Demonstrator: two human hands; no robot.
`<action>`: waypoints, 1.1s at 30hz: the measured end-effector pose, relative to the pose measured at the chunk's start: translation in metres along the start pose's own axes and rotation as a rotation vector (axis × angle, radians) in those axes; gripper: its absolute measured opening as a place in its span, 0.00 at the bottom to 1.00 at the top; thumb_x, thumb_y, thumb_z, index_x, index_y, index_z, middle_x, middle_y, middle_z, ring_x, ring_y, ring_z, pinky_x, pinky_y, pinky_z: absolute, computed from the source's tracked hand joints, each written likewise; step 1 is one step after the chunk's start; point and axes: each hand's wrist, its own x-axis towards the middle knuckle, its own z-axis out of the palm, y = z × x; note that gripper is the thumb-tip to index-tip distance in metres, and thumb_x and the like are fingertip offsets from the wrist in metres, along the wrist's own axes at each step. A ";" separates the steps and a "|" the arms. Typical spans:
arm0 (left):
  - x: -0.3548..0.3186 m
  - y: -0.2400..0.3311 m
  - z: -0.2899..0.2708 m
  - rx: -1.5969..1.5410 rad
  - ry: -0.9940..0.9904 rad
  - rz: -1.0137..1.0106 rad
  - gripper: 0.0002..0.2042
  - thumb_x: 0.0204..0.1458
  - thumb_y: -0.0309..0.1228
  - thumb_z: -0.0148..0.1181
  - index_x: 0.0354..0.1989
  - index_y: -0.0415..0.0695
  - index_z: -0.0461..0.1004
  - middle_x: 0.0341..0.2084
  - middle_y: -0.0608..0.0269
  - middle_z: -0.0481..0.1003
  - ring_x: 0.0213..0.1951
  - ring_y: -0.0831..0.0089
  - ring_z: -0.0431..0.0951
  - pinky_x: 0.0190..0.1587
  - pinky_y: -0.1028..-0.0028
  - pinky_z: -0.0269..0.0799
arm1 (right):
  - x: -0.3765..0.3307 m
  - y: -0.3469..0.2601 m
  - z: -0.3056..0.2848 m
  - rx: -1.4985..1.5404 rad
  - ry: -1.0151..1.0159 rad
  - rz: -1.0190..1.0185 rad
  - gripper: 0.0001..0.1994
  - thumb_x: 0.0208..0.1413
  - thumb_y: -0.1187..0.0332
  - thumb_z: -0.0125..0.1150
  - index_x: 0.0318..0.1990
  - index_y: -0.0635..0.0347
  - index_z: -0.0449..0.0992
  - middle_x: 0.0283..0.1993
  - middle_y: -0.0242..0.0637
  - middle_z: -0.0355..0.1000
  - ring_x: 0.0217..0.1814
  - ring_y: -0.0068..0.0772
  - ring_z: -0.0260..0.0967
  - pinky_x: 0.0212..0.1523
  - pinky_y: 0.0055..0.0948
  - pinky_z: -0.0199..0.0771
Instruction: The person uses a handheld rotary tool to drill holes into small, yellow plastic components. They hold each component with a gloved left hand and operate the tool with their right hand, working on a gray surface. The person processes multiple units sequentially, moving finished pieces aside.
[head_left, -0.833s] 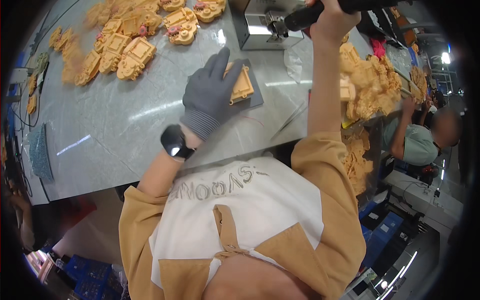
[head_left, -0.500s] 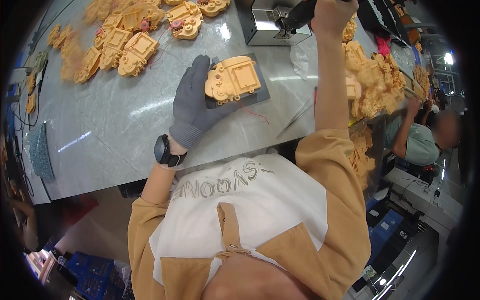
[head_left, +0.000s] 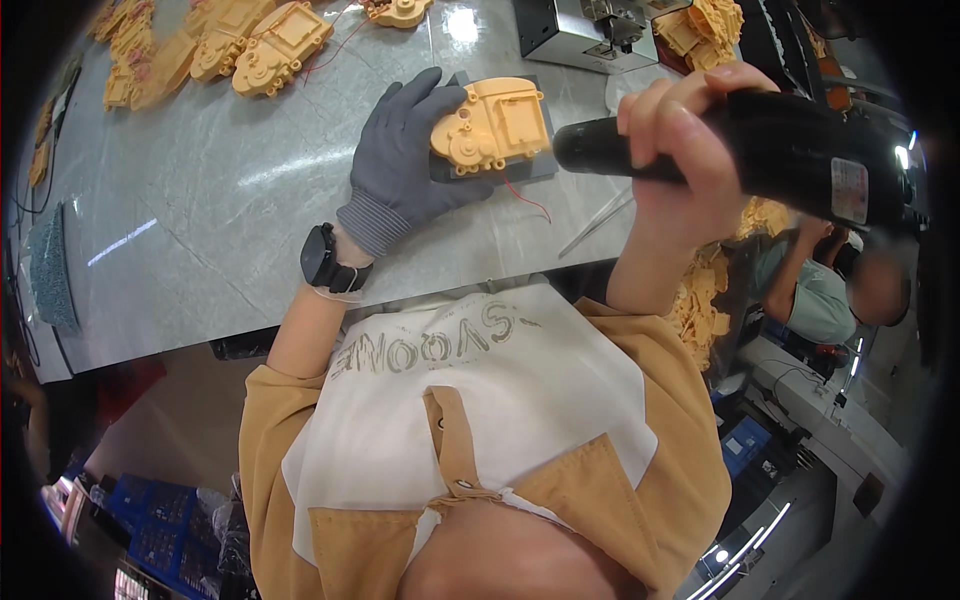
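My left hand (head_left: 405, 150), in a grey glove, holds a yellow-orange plastic gear housing (head_left: 494, 124) by its left end. The fingers curl over the upper edge and the thumb lies along the lower side. Beneath the housing is a dark flat block (head_left: 541, 166), and a thin red wire (head_left: 532, 203) trails from its lower edge. My bare right hand (head_left: 690, 140) is wrapped round a black electric screwdriver (head_left: 790, 150), raised over the table to the right of the housing. Its narrower end points left toward the housing; no bit can be made out.
Behind the housing stands a metal box-shaped machine (head_left: 590, 35). Tweezers (head_left: 597, 222) lie near the front edge. More housings (head_left: 283, 48) lie at the far left, and yellow parts (head_left: 702, 32) are heaped at the right. Another person (head_left: 815, 280) sits beyond, at the right.
My right hand has brought the screwdriver back from the metal machine toward me, beside the housing. My left hand stays at the housing, its fingers now curled over it. The whole view has shifted slightly.
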 end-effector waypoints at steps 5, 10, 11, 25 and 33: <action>0.001 -0.006 0.005 -0.042 0.040 0.054 0.41 0.23 0.35 0.75 0.53 0.47 0.61 0.50 0.50 0.66 0.52 0.52 0.67 0.53 0.61 0.64 | -0.001 0.008 0.002 -0.035 0.015 0.021 0.17 0.43 0.78 0.49 0.44 0.65 0.60 0.20 0.36 0.60 0.17 0.29 0.58 0.28 0.34 0.64; 0.002 -0.009 0.008 -0.048 0.061 0.080 0.40 0.24 0.34 0.75 0.52 0.48 0.60 0.46 0.53 0.68 0.48 0.53 0.69 0.51 0.61 0.65 | -0.001 0.014 0.004 -0.039 0.040 0.064 0.17 0.42 0.79 0.51 0.43 0.64 0.60 0.20 0.36 0.61 0.17 0.28 0.58 0.27 0.34 0.64; 0.002 -0.010 0.008 -0.052 0.060 0.080 0.40 0.24 0.34 0.75 0.52 0.48 0.60 0.46 0.53 0.68 0.48 0.53 0.69 0.51 0.61 0.65 | -0.002 0.015 0.005 -0.033 0.036 0.063 0.17 0.43 0.79 0.51 0.43 0.64 0.60 0.20 0.36 0.61 0.17 0.28 0.58 0.27 0.34 0.63; 0.001 -0.010 0.008 -0.063 0.060 0.041 0.40 0.22 0.32 0.75 0.50 0.48 0.60 0.45 0.57 0.68 0.46 0.55 0.69 0.50 0.62 0.66 | 0.003 0.027 0.009 0.091 0.061 0.049 0.16 0.40 0.82 0.56 0.39 0.67 0.62 0.21 0.39 0.68 0.16 0.25 0.62 0.21 0.24 0.66; 0.004 -0.009 0.007 -0.045 0.072 0.047 0.39 0.23 0.35 0.75 0.50 0.47 0.61 0.44 0.57 0.68 0.47 0.54 0.68 0.51 0.61 0.65 | 0.000 0.030 0.013 0.059 0.103 0.090 0.15 0.40 0.81 0.58 0.37 0.65 0.63 0.21 0.38 0.67 0.17 0.23 0.63 0.18 0.20 0.65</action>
